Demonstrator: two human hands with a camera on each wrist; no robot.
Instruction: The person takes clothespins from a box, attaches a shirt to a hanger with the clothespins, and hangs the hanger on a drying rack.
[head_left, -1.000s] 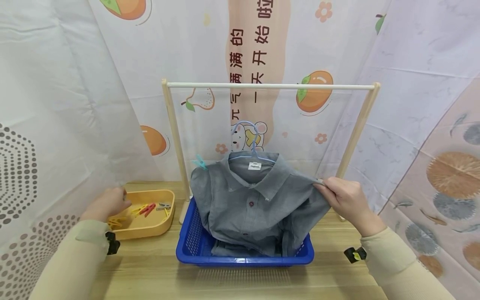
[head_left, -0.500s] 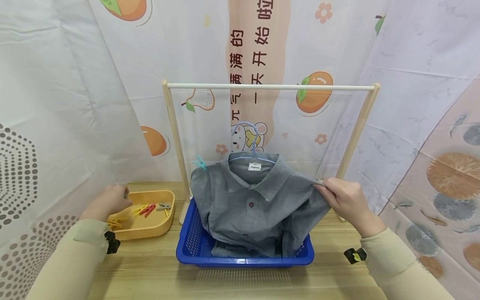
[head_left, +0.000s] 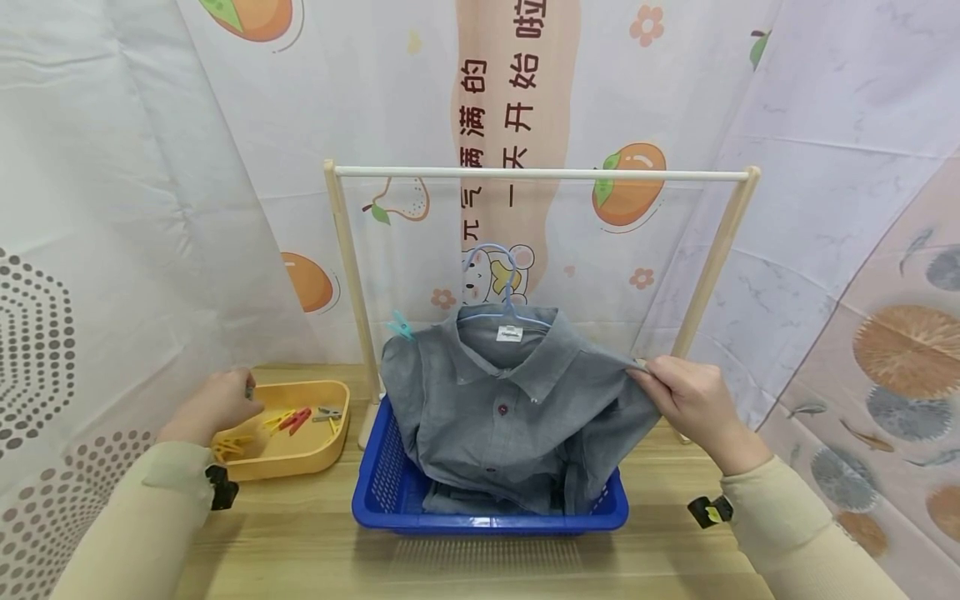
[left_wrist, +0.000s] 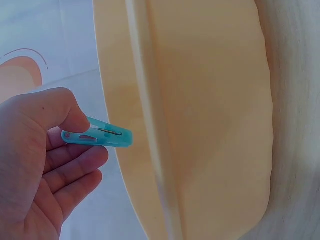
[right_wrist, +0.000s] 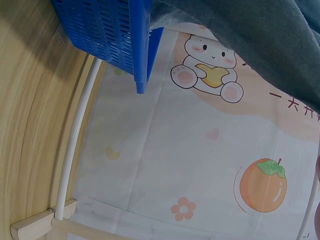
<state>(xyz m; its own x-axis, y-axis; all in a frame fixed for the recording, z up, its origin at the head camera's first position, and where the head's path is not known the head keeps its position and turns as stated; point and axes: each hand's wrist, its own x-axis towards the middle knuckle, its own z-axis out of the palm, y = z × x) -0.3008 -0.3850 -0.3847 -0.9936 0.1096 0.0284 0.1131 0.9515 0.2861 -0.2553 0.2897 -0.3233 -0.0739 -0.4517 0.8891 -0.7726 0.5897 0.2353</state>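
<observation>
right wrist: shirt (right_wrist: 260, 45) and perhaps hand (right_wrist: 318, 172)

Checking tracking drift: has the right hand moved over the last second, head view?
No; against the rack's right post, the right hand keeps the same position.

the left arm (head_left: 131, 533) and right arm (head_left: 813, 533) extend forward, well apart. the left hand (head_left: 213, 408) pinches with a bent thumb (left_wrist: 75, 114), its other fingers (left_wrist: 84, 161) loosely curled; the right hand (head_left: 693, 404) grips, wrist (head_left: 742, 454) in line with its arm.
</observation>
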